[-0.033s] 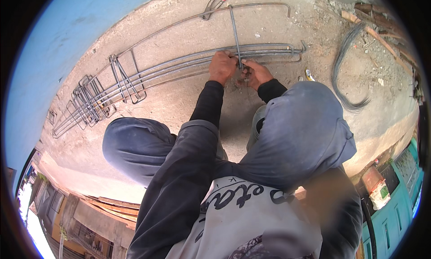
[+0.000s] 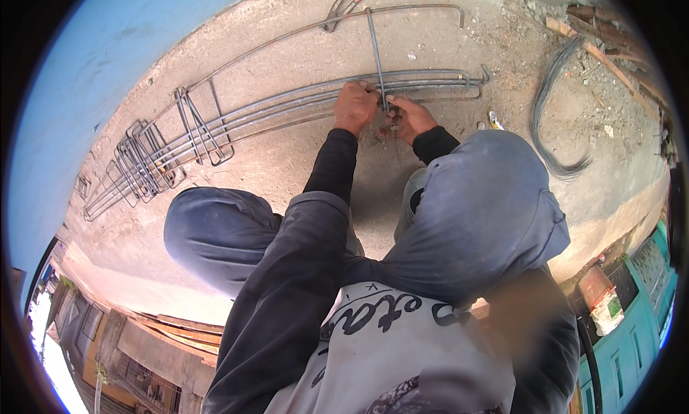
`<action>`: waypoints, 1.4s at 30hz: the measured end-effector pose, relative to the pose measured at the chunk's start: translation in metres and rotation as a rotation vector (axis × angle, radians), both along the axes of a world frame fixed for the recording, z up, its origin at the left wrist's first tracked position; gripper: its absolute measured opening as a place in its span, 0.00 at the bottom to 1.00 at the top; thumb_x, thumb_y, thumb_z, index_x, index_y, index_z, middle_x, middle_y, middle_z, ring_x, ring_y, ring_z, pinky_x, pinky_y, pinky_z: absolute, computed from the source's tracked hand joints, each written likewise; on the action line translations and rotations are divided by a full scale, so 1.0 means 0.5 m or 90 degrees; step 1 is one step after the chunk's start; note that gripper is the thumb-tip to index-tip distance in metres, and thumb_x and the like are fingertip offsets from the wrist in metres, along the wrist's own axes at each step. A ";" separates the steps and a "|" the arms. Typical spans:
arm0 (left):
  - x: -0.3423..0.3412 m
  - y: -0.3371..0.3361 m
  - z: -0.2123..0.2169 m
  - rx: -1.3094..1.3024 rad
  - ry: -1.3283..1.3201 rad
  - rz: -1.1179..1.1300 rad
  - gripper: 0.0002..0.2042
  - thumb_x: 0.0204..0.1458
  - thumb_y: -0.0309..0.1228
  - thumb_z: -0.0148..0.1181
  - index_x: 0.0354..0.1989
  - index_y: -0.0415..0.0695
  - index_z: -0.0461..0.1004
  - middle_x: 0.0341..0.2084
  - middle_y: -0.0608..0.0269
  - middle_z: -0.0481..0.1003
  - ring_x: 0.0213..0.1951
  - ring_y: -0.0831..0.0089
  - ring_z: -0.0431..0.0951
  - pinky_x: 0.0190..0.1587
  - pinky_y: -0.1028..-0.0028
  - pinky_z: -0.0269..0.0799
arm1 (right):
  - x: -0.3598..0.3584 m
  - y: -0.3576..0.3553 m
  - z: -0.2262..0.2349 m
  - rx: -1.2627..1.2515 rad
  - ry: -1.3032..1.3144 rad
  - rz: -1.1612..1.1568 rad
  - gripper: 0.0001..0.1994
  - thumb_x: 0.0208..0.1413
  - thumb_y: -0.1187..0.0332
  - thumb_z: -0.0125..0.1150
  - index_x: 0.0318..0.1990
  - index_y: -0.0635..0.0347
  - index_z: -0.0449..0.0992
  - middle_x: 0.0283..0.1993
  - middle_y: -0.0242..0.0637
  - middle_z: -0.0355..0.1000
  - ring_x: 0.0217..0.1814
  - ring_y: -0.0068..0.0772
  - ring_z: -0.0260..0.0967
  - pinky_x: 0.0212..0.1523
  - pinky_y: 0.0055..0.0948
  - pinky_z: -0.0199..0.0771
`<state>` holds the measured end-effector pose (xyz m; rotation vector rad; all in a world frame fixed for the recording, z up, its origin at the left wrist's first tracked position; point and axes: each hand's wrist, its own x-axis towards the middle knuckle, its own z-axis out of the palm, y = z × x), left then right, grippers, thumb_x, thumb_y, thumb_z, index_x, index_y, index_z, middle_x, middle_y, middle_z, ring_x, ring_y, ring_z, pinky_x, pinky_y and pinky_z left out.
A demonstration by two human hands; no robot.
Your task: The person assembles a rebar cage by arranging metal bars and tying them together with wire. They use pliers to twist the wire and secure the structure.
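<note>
Long steel reinforcing bars point(image 2: 287, 97) with hooked ends lie across the ground in front of my knees. A steel stirrup point(image 2: 375, 44) stands across them near their right end. My left hand point(image 2: 356, 107) is closed at the bars, just left of this stirrup; its fingertips are hidden. My right hand point(image 2: 412, 118) is at the stirrup's near lower end, thumb against it and fingers curled. Whether fine wire is between the fingers is too small to tell. Further left, a few stirrups point(image 2: 192, 123) lean around the bars, and several more are bunched point(image 2: 136, 159) at the far left end.
Red-handled pincers point(image 2: 347, 3) lie beyond the far bar. A loose bundle of thin wire point(image 2: 543, 102) curves over the ground at right, near wood scraps point(image 2: 610, 62). A blue wall point(image 2: 93, 69) rises at left. My bent knees flank my arms.
</note>
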<state>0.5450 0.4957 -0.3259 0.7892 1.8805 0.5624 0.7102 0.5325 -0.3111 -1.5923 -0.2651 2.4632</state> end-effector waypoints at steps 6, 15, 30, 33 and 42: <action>0.002 -0.002 -0.011 0.035 0.018 -0.020 0.09 0.49 0.34 0.63 0.31 0.40 0.82 0.29 0.51 0.81 0.34 0.55 0.81 0.40 0.66 0.74 | 0.010 -0.005 -0.021 0.054 -0.035 0.047 0.12 0.53 0.61 0.68 0.37 0.56 0.74 0.31 0.30 0.65 0.34 0.30 0.67 0.33 0.50 0.80; 0.011 0.001 0.015 -0.032 0.043 -0.001 0.11 0.51 0.38 0.63 0.37 0.46 0.83 0.36 0.52 0.81 0.42 0.52 0.81 0.45 0.62 0.75 | 0.000 -0.038 -0.026 0.188 -0.141 0.029 0.12 0.53 0.64 0.63 0.38 0.64 0.76 0.31 0.37 0.68 0.31 0.33 0.68 0.27 0.40 0.81; 0.022 0.005 0.005 0.058 0.056 0.040 0.11 0.50 0.33 0.60 0.35 0.38 0.82 0.29 0.45 0.80 0.36 0.52 0.81 0.41 0.64 0.75 | 0.009 -0.089 -0.008 0.646 -0.405 0.310 0.17 0.60 0.54 0.61 0.42 0.60 0.82 0.34 0.45 0.77 0.38 0.46 0.76 0.40 0.39 0.73; 0.017 0.001 -0.017 0.094 0.042 0.053 0.10 0.49 0.30 0.59 0.33 0.35 0.81 0.25 0.46 0.80 0.31 0.54 0.82 0.37 0.66 0.75 | 0.014 -0.085 -0.001 0.850 -0.471 0.476 0.17 0.61 0.52 0.58 0.42 0.57 0.81 0.38 0.44 0.77 0.41 0.49 0.76 0.42 0.41 0.74; 0.014 0.004 -0.006 0.088 0.063 0.035 0.09 0.49 0.27 0.58 0.32 0.35 0.81 0.25 0.47 0.80 0.30 0.55 0.82 0.36 0.66 0.74 | 0.017 -0.059 0.024 0.915 -0.478 0.710 0.15 0.62 0.54 0.52 0.46 0.52 0.76 0.38 0.42 0.76 0.38 0.49 0.76 0.37 0.46 0.76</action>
